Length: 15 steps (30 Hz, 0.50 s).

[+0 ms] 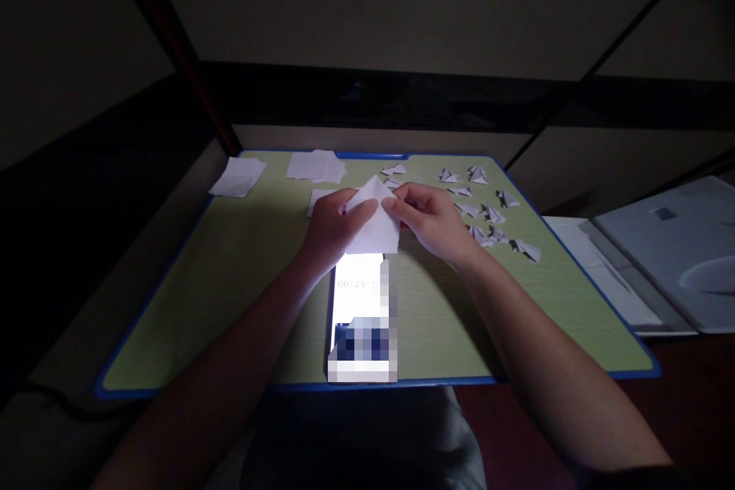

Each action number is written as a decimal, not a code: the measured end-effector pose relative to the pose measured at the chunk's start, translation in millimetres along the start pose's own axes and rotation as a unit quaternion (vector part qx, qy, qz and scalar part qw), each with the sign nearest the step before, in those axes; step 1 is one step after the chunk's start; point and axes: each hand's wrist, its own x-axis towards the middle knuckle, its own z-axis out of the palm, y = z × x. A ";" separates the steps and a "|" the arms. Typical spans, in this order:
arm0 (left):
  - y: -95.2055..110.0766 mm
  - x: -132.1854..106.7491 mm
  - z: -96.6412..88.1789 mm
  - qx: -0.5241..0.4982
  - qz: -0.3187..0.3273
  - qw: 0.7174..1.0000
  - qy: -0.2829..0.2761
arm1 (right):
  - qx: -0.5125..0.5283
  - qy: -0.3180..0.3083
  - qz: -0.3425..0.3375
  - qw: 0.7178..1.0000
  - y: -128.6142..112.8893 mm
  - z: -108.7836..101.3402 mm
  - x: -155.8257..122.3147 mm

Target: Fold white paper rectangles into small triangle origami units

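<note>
A white sheet of paper (376,233), its top folded to a point, is held up over the middle of the table. My left hand (338,218) grips its left side, thumb flat across the front. On the right edge, my right hand (428,214) pinches the paper between thumb and curled fingers. Just below the sheet lies a phone (359,298) with a bright screen showing timer digits; part of it is blurred out. Behind my left hand, another white paper (319,201) is partly hidden.
Several small folded paper pieces (492,213) are scattered on the right of the green, blue-edged table (230,306). Stacks of white paper lie at the back left (238,176) and back middle (315,165). A flat white box (671,245) stands beyond the right edge.
</note>
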 end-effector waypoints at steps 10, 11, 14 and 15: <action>1.6 -2.7 0.9 0.028 0.008 0.999 -0.021 | -0.003 0.008 -0.003 1.000 -2.9 0.9 -0.7; 2.5 -3.2 1.2 0.032 0.009 0.999 -0.021 | -0.011 0.010 -0.001 1.000 -2.6 1.0 -0.5; 4.8 -4.1 1.7 0.052 0.011 0.999 -0.015 | -0.016 0.011 -0.001 1.000 -1.9 0.7 -0.3; 5.4 -4.1 1.7 0.059 0.013 0.998 -0.012 | -0.013 0.012 -0.002 1.000 -1.7 0.5 -0.4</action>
